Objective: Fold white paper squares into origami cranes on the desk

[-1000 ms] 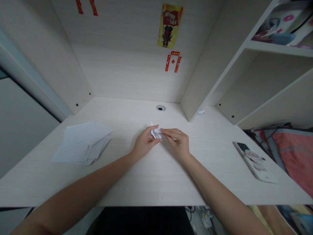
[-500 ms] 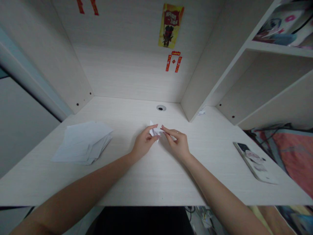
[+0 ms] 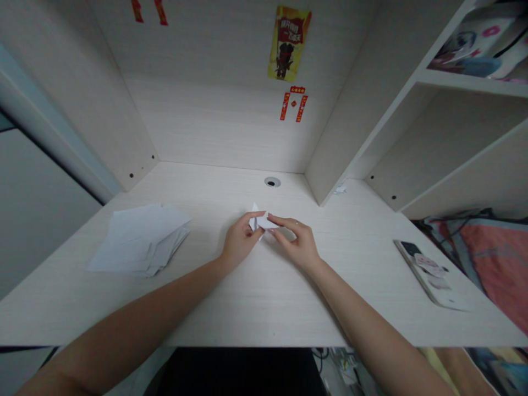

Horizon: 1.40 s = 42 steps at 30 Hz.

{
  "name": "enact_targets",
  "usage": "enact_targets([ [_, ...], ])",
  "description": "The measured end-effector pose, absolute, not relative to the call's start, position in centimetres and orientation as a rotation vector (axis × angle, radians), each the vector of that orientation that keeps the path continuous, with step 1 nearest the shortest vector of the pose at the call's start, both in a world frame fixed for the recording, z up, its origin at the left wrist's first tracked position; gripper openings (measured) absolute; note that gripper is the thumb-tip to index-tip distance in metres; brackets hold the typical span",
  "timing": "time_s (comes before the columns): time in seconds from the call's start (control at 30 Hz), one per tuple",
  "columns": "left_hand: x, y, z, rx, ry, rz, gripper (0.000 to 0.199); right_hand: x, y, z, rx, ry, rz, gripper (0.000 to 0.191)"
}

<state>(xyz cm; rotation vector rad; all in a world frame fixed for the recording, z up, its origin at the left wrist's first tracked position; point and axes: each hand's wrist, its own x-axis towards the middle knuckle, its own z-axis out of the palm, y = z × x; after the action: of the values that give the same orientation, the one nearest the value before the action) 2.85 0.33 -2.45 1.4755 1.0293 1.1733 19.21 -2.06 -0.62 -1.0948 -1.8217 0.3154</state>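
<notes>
A small folded white paper (image 3: pixel 264 221) is held between my two hands above the middle of the desk, with a pointed tip sticking up at its far left side. My left hand (image 3: pixel 241 236) grips its left part between thumb and fingers. On the right side, my right hand (image 3: pixel 297 240) pinches the paper's edge with thumb and index finger, and a ring shows on one finger. The fingertips partly cover the paper, so its full shape is hidden.
A loose stack of white paper (image 3: pixel 140 239) lies on the desk (image 3: pixel 231 308) at the left. On the right rests a phone (image 3: pixel 431 275), near a red cloth (image 3: pixel 503 264). A cable hole (image 3: pixel 272 182) is at the back, beside an upright divider (image 3: pixel 342 110).
Both hands have shifted slightly left with the folded paper. More of its flat white surface now shows between the fingers, and my right fingertips have moved along its edge.
</notes>
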Motion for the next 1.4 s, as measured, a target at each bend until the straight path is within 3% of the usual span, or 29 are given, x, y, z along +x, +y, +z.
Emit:
enact_targets([
  [0.73,2.70,0.35,-2.68,1.579,1.130,1.199,0.028,19.56,-1.89,-1.27,-1.045,-2.039,-0.015,0.024],
  [1.0,2.82,0.18,-2.39,1.525,0.997,1.162,0.040,19.76,-1.92,-0.99,-1.077,-1.926,0.047,0.023],
  [1.4,2.70,0.65,-1.94,1.317,0.885,1.122,0.035,19.77,-1.81,-1.05,-1.016,-1.876,0.161,0.021],
])
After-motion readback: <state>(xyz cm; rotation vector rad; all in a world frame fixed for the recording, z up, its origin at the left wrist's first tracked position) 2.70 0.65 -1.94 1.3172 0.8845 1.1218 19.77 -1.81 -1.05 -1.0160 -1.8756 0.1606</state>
